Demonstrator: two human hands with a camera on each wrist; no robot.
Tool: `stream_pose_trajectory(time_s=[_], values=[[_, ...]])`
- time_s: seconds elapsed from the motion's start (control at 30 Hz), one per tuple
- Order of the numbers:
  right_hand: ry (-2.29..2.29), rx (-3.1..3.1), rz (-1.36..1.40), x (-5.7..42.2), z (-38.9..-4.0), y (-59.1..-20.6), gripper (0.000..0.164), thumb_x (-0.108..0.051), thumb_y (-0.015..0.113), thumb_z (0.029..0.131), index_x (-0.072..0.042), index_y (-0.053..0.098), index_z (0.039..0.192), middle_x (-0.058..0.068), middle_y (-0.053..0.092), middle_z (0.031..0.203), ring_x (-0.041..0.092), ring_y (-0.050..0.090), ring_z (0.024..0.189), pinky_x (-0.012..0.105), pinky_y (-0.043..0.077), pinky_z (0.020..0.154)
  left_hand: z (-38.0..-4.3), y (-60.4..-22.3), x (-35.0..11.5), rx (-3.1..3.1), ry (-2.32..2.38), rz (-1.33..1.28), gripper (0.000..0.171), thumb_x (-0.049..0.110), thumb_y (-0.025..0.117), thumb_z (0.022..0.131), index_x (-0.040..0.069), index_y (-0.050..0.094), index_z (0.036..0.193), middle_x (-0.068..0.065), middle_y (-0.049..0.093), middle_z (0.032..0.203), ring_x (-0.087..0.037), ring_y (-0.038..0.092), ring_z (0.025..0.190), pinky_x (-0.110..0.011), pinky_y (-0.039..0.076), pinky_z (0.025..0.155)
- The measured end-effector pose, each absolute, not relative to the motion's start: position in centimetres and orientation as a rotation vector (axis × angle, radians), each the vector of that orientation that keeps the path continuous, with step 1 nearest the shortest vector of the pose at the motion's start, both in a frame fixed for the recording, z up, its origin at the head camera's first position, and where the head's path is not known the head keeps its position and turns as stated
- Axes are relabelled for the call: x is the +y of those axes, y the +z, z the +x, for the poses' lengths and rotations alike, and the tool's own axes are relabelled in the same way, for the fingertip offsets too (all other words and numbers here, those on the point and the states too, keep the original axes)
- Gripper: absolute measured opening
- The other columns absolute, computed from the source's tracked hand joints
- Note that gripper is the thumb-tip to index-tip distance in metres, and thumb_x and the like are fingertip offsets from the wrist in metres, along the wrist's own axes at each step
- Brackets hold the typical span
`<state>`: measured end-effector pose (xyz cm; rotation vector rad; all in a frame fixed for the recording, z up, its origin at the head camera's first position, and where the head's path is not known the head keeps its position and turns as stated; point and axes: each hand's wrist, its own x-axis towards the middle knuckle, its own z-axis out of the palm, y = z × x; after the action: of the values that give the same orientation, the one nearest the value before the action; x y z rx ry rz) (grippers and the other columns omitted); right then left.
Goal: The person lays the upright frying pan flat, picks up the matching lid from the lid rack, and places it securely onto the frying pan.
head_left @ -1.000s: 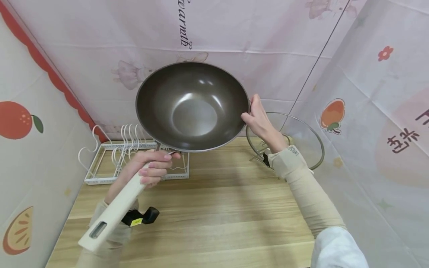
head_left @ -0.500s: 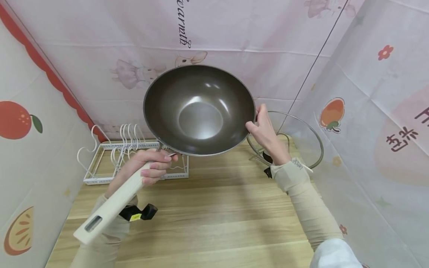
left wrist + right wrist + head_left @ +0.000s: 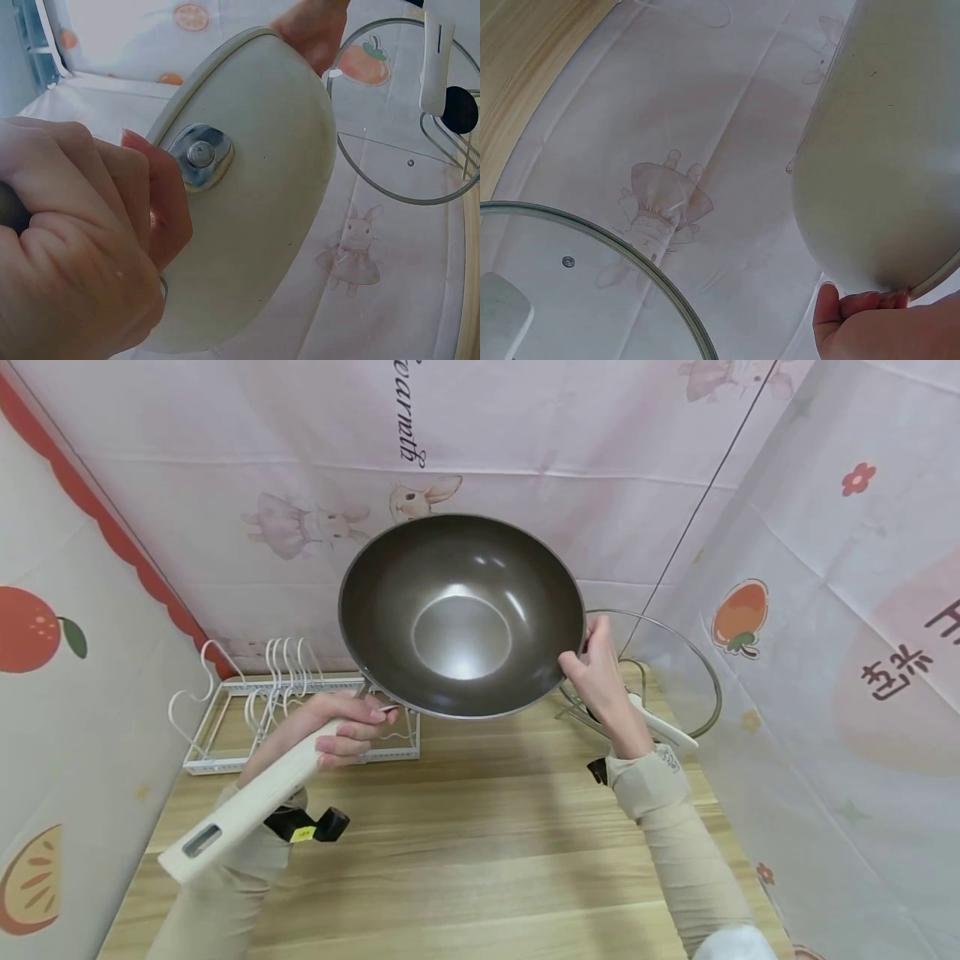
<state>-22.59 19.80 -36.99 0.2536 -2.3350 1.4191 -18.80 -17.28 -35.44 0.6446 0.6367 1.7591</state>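
A wok [image 3: 462,618], dark inside and cream outside, is held up above the table with its bowl tilted toward the head camera. My left hand [image 3: 335,724] grips its long cream handle [image 3: 247,810] close to the bowl. At the opposite rim my right hand [image 3: 603,685] pinches the edge, thumb on the inner side and fingers behind. In the left wrist view the pale underside [image 3: 255,195] shows, with a metal bracket [image 3: 201,154] where the handle joins. The right wrist view shows right fingertips [image 3: 855,304] against the wok's outer wall.
Behind my left hand a white wire rack [image 3: 225,764] stands on the wooden table [image 3: 465,860]. At the back right a glass lid [image 3: 716,693] leans upright on a wire stand, its white handle [image 3: 663,722] partly behind my right wrist. Printed curtains enclose the table.
The wok has shifted right and slightly down, and my right hand has moved with it. My left hand keeps its grip while the handle's end swings a little left and up.
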Motion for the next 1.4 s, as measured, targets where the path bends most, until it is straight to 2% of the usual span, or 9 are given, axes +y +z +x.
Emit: stream_pose_trajectory(time_s=[0.1,0.37,0.47,0.63,0.87,1.0,1.13,1.4], values=[[1.409,-2.328,0.238,19.9,-22.2,-37.1,0.031,-0.007,0.052,0.073,-0.003,0.036,0.098,0.011,0.047,0.090,0.025,0.045,0.088,0.034,0.036,0.080,-19.0,-35.5,-17.2,0.627,1.761,0.631,0.034,0.001,0.018,0.104,-0.002,0.049,0.117,0.001,0.027,0.066,-0.005,0.039,0.047,-0.019,0.022,0.038],[1.401,-2.305,0.200,20.1,-21.1,-37.4,0.029,-0.006,0.052,0.071,-0.005,0.034,0.095,0.008,0.038,0.087,0.023,0.040,0.083,0.032,0.033,0.072,-19.6,-35.4,-17.2,0.576,1.703,0.584,0.032,0.003,0.021,0.104,-0.002,0.050,0.117,0.002,0.026,0.066,-0.005,0.038,0.047,-0.016,0.041,0.043],[1.424,-2.283,0.188,20.3,-20.8,-37.6,0.028,-0.004,0.051,0.072,-0.005,0.033,0.094,0.008,0.037,0.087,0.022,0.040,0.082,0.031,0.033,0.072,-19.8,-35.4,-17.1,0.550,1.690,0.569,0.032,0.004,0.021,0.105,-0.002,0.050,0.117,0.002,0.026,0.067,-0.005,0.037,0.048,-0.016,0.039,0.042],[1.467,-2.239,0.167,20.4,-20.2,-37.7,0.029,-0.001,0.051,0.071,-0.005,0.033,0.093,0.009,0.036,0.088,0.022,0.039,0.085,0.030,0.032,0.074,-20.3,-35.3,-16.7,0.500,1.681,0.549,0.035,0.003,0.017,0.104,-0.003,0.050,0.114,0.002,0.024,0.067,-0.006,0.027,0.046,-0.015,0.032,0.040],[1.449,-2.227,0.075,20.3,-19.0,-38.1,0.031,-0.004,0.052,0.071,-0.004,0.033,0.095,0.009,0.037,0.092,0.023,0.041,0.090,0.032,0.034,0.079,-20.9,-35.5,-16.7,0.517,1.641,0.567,0.036,0.004,0.016,0.104,-0.002,0.051,0.113,0.002,0.023,0.066,-0.006,0.023,0.044,-0.015,0.043,0.043],[1.435,-2.205,0.049,20.2,-18.5,-38.7,0.031,-0.004,0.052,0.069,-0.004,0.034,0.094,0.009,0.039,0.092,0.024,0.042,0.088,0.033,0.035,0.078,-21.1,-35.7,-16.6,0.536,1.620,0.564,0.038,0.004,0.015,0.104,-0.002,0.052,0.111,0.001,0.024,0.066,-0.006,0.025,0.045,-0.014,0.044,0.044],[1.421,-2.186,0.034,20.2,-17.9,-39.4,0.031,-0.004,0.053,0.067,-0.005,0.035,0.092,0.008,0.039,0.090,0.023,0.042,0.086,0.032,0.035,0.078,-21.2,-35.9,-16.7,0.610,1.595,0.570,0.037,0.003,0.016,0.104,-0.001,0.053,0.110,0.001,0.025,0.066,-0.004,0.033,0.046,-0.014,0.042,0.043],[1.413,-2.172,-0.020,20.0,-16.7,-40.7,0.031,-0.004,0.053,0.068,-0.005,0.036,0.094,0.008,0.041,0.086,0.023,0.044,0.082,0.032,0.037,0.073,-21.0,-36.7,-17.0,0.714,1.591,0.579,0.039,0.004,0.014,0.104,0.000,0.052,0.111,0.001,0.030,0.065,-0.003,0.041,0.045,-0.014,0.047,0.043]])
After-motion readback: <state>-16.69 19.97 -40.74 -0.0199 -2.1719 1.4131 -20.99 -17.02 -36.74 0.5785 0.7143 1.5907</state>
